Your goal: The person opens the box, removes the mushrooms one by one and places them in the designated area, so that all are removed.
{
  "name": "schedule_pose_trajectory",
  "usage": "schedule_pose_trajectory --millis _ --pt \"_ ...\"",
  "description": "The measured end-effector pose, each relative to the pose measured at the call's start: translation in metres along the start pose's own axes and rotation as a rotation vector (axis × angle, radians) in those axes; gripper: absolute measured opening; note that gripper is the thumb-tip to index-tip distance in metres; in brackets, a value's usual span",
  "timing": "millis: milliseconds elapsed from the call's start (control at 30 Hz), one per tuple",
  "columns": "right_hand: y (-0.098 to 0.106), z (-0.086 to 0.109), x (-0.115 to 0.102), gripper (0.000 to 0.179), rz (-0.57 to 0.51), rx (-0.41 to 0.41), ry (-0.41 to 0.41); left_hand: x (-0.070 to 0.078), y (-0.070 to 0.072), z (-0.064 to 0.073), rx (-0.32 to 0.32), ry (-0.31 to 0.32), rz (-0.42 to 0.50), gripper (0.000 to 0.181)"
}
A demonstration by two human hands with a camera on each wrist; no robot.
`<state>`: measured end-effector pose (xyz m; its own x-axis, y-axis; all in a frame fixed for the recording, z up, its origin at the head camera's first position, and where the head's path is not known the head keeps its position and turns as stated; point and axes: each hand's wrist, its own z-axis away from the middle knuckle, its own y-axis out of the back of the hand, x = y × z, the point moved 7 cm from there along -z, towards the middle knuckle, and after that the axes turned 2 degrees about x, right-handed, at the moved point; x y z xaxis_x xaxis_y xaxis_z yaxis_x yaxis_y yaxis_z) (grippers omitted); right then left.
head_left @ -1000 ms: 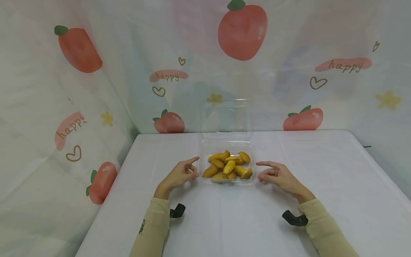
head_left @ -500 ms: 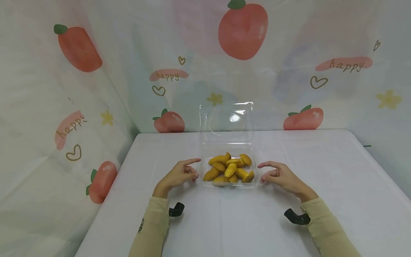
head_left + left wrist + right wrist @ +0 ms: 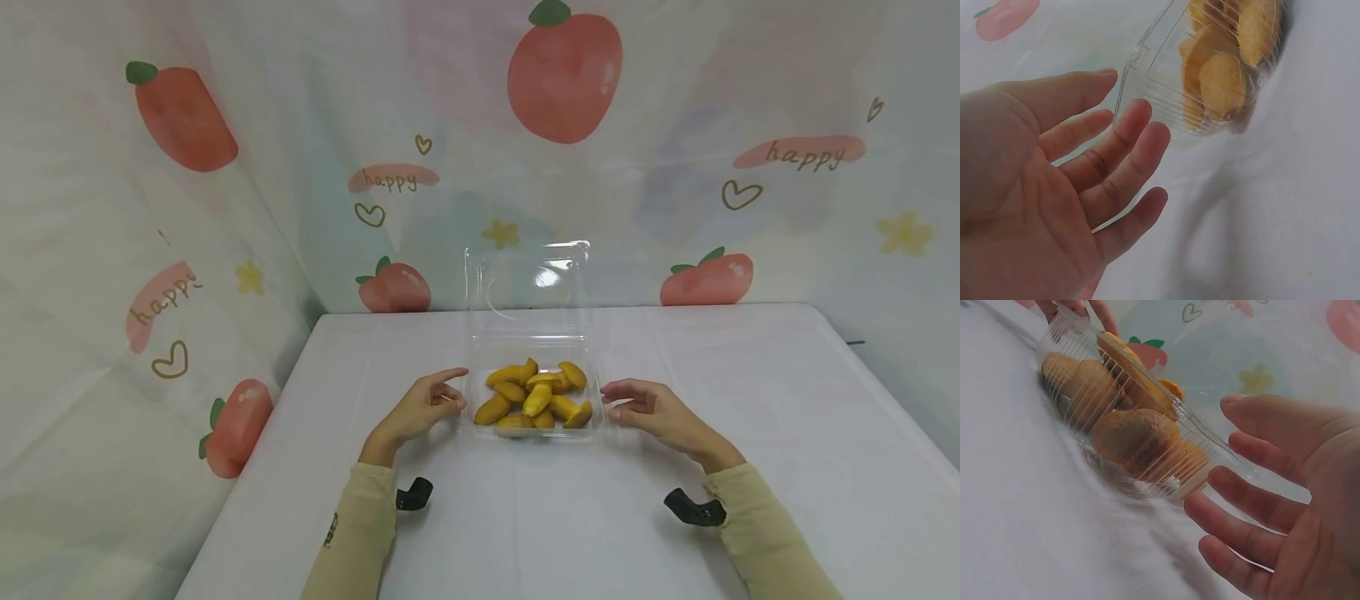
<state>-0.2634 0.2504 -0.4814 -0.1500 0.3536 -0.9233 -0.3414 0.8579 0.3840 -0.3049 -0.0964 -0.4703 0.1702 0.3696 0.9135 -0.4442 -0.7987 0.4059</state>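
A: Lower centre of the head view: your left hand (image 3: pixel 420 408) and right hand (image 3: pixel 654 410) lie on the white table (image 3: pixel 570 533). How are the fingers?

B: Relaxed and spread, holding nothing. Your left fingertips (image 3: pixel 1141 115) are just beside the clear plastic box (image 3: pixel 534 392); your right fingers (image 3: pixel 1235 481) are close to its other wall.

A: And the box?

B: Mid-frame between your hands, filled with yellow cakes (image 3: pixel 536 393), its lid (image 3: pixel 527 279) upright behind. The peach-print curtain (image 3: pixel 562 75) fills the upper frame.
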Motion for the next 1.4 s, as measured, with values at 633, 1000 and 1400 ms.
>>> schedule_pose_trajectory --millis 633,1000,1400 --pt "0.027 -0.002 -0.032 0.047 0.106 0.225 -0.012 -0.003 0.004 -0.006 0.04 -0.015 0.018 0.06" --pt "0.016 -0.013 -0.063 0.042 0.127 0.274 0.053 -0.004 0.006 -0.004 0.041 -0.001 0.033 0.06" --pt "-0.014 -0.018 -0.072 0.037 0.148 0.207 0.105 -0.009 0.001 -0.003 0.029 0.015 0.044 0.06"
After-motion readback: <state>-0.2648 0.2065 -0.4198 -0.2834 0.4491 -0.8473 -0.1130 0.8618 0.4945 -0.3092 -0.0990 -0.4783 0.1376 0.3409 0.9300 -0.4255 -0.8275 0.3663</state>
